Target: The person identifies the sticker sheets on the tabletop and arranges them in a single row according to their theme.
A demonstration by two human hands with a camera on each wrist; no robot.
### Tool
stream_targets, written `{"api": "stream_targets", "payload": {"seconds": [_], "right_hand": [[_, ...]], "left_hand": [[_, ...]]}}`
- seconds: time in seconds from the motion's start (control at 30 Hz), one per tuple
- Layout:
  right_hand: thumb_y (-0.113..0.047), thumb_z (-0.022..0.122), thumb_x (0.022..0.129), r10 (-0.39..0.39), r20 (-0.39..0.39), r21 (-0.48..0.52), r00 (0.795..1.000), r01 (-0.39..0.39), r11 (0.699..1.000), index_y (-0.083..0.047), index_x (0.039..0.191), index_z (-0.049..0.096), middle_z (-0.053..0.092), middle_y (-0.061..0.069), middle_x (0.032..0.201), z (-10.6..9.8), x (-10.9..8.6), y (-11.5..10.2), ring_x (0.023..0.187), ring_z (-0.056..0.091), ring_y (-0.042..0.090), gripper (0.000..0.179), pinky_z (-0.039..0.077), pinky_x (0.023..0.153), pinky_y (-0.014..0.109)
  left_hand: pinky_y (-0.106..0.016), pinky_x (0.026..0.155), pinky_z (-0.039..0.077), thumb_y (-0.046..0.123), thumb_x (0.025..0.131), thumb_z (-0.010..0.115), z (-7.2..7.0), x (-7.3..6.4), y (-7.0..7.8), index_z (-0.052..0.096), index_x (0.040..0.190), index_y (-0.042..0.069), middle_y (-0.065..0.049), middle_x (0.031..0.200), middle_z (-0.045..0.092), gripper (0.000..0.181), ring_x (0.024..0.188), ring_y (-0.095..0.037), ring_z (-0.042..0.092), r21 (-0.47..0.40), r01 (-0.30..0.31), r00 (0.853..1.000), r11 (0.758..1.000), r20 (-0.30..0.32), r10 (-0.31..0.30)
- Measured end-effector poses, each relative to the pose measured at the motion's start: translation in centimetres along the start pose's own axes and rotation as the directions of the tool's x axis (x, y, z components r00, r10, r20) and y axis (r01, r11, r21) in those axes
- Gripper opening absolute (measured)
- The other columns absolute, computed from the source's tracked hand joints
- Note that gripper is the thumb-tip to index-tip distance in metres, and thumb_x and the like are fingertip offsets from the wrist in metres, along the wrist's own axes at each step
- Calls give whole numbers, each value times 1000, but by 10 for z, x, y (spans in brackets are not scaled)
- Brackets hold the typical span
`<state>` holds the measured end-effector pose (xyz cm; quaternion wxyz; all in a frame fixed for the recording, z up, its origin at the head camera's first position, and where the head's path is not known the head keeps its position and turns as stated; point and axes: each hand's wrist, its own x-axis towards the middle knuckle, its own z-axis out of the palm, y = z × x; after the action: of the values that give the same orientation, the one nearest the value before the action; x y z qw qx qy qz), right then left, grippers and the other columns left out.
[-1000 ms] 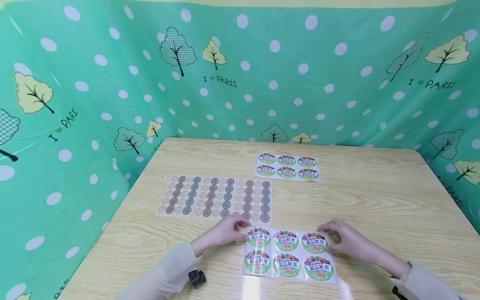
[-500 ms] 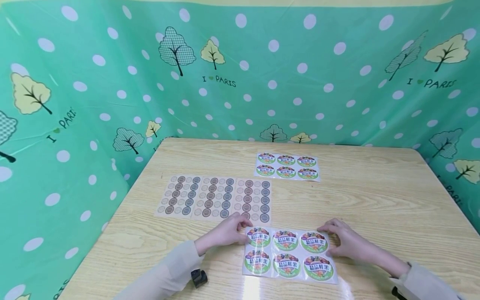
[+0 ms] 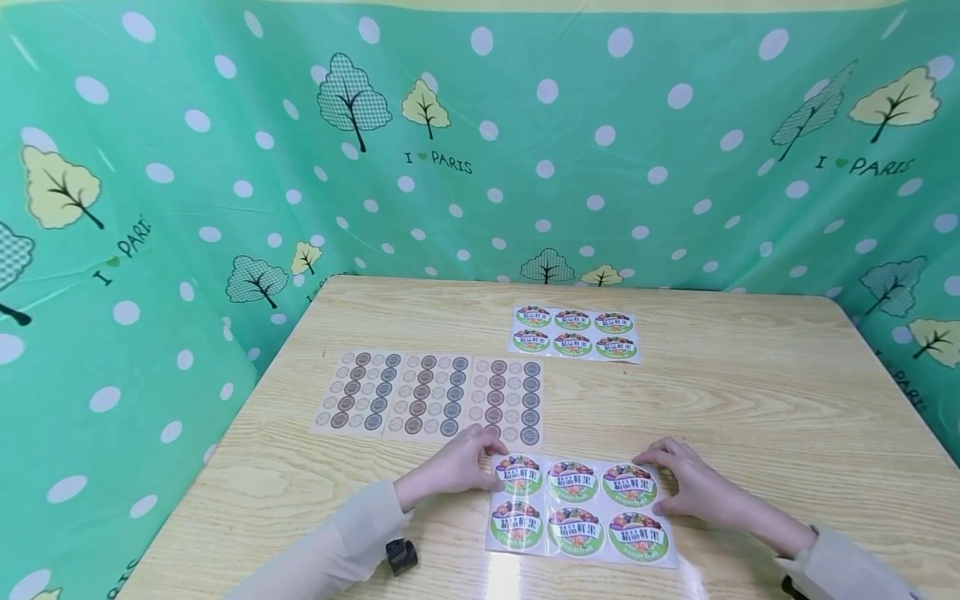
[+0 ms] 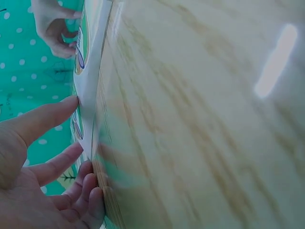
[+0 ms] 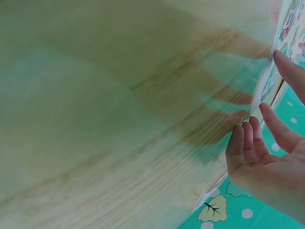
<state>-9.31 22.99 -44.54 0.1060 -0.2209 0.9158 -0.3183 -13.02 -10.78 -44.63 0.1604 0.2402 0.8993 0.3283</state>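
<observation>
Green cloth [image 3: 495,237] printed with trees and pale dots hangs behind and to the left of a wood-grain tabletop [image 3: 750,375]. Three beige sheets of small round stickers [image 3: 427,396] lie on it side by side, left of centre. Nearer the person, flat between the two hands, is the glossy sheet of six oval fruit labels [image 3: 581,510]; a matching label sheet [image 3: 573,333] sits farther back. I'd expect the near one to be very light, bendy and slick, easily creased, and best taken by its side edges or corners; whether it is one layer or several, I cannot tell. The left hand [image 3: 456,467] and the right hand [image 3: 697,487] are both relaxed, thumb and forefinger spread apart along the sheet's left and right edges, touching rather than gripping it, while the other fingertips appear to rest on the tabletop
</observation>
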Motion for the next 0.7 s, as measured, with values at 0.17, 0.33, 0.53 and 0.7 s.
{"api": "stream_targets", "payload": {"seconds": [0.17,0.33,0.53,0.7], "right_hand": [[-10,75,58,10,-7,4,1000,-10,1000,-3,106,57,48,10,106,1,1,0,101,44,35,52,38,86,57],[-12,76,60,-10,3,16,1000,10,1000,-5,103,57,48,9,106,0,1,0,100,44,34,48,38,85,57],[-16,75,65,-7,36,34,999,6,999,-8,104,56,45,6,108,-1,2,2,102,41,30,44,39,83,49],[-18,75,66,-7,46,56,999,5,998,-8,106,56,45,6,107,-2,3,2,100,40,29,44,39,81,48]], "left_hand": [[-22,71,40,18,61,77,1,1,1,62,98,8,0,87,47,41,79,-14,44,29,-7,1000,1000,-2,7],[-23,72,41,15,60,77,4,1,1,62,93,10,1,86,47,37,80,-13,44,60,5,1000,998,-18,-4],[-23,75,42,10,60,75,6,2,3,61,85,11,4,85,47,28,80,-10,44,81,13,999,997,-35,-10],[-20,71,42,5,62,73,6,3,3,59,79,10,6,80,49,23,76,-8,44,43,-8,999,999,-43,9]]}}
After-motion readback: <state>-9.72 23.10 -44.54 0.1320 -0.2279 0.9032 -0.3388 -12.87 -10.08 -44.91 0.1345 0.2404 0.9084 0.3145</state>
